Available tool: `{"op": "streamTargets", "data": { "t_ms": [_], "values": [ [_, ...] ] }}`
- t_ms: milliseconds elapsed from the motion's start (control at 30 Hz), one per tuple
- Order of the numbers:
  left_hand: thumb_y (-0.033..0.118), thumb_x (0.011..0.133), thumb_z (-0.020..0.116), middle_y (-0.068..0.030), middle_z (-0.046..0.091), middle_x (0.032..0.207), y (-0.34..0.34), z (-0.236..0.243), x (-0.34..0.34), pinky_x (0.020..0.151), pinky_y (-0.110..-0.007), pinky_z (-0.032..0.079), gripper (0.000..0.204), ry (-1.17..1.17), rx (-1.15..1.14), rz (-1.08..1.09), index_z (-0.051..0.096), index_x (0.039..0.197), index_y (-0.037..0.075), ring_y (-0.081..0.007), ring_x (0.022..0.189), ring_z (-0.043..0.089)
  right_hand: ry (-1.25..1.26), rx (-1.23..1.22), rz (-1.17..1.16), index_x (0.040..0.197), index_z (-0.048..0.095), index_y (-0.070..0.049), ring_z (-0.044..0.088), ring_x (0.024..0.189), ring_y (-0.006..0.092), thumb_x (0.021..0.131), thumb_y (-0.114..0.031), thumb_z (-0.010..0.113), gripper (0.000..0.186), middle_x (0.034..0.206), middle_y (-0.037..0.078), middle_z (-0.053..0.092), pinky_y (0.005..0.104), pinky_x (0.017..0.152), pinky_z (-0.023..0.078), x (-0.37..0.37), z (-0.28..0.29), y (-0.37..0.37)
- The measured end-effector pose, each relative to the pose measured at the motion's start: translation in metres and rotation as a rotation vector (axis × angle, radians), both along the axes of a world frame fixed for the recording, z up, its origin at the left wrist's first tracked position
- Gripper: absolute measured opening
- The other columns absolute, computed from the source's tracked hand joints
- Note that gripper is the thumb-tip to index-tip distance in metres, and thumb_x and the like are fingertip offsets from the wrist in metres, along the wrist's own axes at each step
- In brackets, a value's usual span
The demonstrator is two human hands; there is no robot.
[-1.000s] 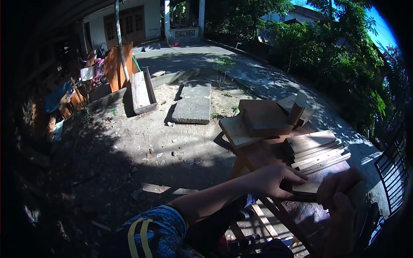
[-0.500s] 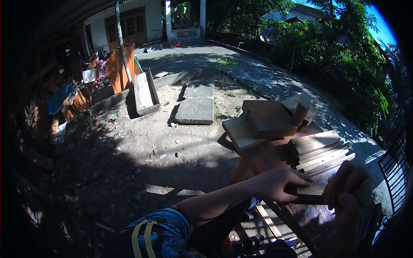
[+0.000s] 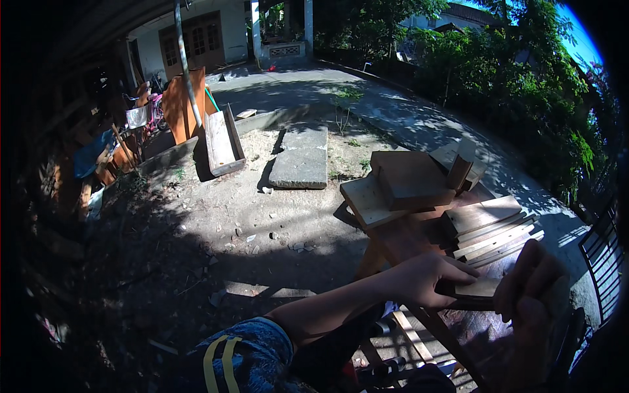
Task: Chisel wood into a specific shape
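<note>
My left hand (image 3: 438, 278) reaches across the bench and is closed round the near end of a short wooden board (image 3: 483, 287), thumb on top. At the board's other end is my right hand (image 3: 536, 288), in shadow, its fingers curled in a fist. What it grips there is hidden by the fingers. Beneath both hands lies the dark reddish wooden workbench (image 3: 481, 331). Just beyond them, a stack of wooden strips (image 3: 501, 240) rests on the bench, with a wider plank (image 3: 485, 215) beside it.
Toward the bench's far end sit a large brown wooden block (image 3: 413, 180), a pale board (image 3: 367, 200) and an upright grooved piece (image 3: 462, 167). On the ground beyond are a concrete slab (image 3: 300, 160) and a wooden trough (image 3: 223, 144). A metal gate (image 3: 601, 262) stands at right.
My right hand has shifted slightly right and up along the board. My left hand keeps its grip in nearly the same place.
</note>
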State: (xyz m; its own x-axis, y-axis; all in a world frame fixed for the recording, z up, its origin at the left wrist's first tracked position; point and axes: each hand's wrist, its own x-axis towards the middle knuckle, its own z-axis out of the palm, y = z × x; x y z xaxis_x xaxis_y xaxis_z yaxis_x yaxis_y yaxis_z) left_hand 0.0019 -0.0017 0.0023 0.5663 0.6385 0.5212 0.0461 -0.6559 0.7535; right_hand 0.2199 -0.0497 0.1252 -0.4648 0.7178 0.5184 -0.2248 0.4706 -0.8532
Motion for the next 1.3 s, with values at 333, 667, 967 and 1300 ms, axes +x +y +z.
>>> {"op": "streamTargets", "data": {
  "t_ms": [333, 667, 967, 1300],
  "values": [
    [0.012, 0.087, 0.082, -0.0154, 0.068, 0.147, 0.001, 0.002, -0.002, 0.111, -0.039, 0.051, 0.049, 0.013, -0.028, -0.019, 0.072, 0.133, -0.003, -0.0290, 0.133, 0.066, 0.029, 0.009, -0.045, 0.080, 0.052, -0.006, 0.056, 0.055, 0.0143, 0.084, -0.023, 0.077, 0.030, 0.081, 0.012, 0.051, 0.0267, 0.049, 0.044, -0.001, -0.001, 0.001],
    [0.011, 0.089, 0.081, -0.0154, 0.067, 0.149, -0.002, 0.006, -0.003, 0.108, -0.038, 0.052, 0.047, 0.013, -0.044, -0.038, 0.072, 0.133, -0.004, -0.0292, 0.132, 0.067, -0.026, 0.029, -0.040, 0.081, 0.055, -0.005, 0.055, 0.062, 0.0143, 0.088, -0.019, 0.075, 0.025, 0.083, 0.015, 0.056, 0.0265, 0.058, 0.043, -0.009, -0.003, -0.003],
    [0.014, 0.098, 0.077, -0.0199, 0.072, 0.139, -0.002, 0.004, -0.002, 0.100, -0.040, 0.056, 0.042, -0.028, 0.021, 0.049, 0.070, 0.136, -0.002, -0.0319, 0.120, 0.072, 0.144, 0.021, 0.005, 0.081, 0.047, -0.008, 0.053, 0.059, 0.0164, 0.093, -0.012, 0.067, 0.024, 0.081, 0.008, 0.049, 0.0312, 0.055, 0.047, 0.002, 0.003, 0.007],
    [0.022, 0.100, 0.076, -0.0253, 0.076, 0.117, -0.003, 0.009, 0.000, 0.089, -0.037, 0.056, 0.047, 0.116, 0.019, 0.139, 0.067, 0.140, -0.001, -0.0333, 0.102, 0.077, -0.046, 0.492, 0.043, 0.086, 0.037, -0.012, 0.048, 0.057, 0.0162, 0.109, -0.008, 0.049, 0.026, 0.090, 0.007, 0.044, 0.0335, 0.046, 0.047, 0.029, 0.012, 0.021]
  ]
}}
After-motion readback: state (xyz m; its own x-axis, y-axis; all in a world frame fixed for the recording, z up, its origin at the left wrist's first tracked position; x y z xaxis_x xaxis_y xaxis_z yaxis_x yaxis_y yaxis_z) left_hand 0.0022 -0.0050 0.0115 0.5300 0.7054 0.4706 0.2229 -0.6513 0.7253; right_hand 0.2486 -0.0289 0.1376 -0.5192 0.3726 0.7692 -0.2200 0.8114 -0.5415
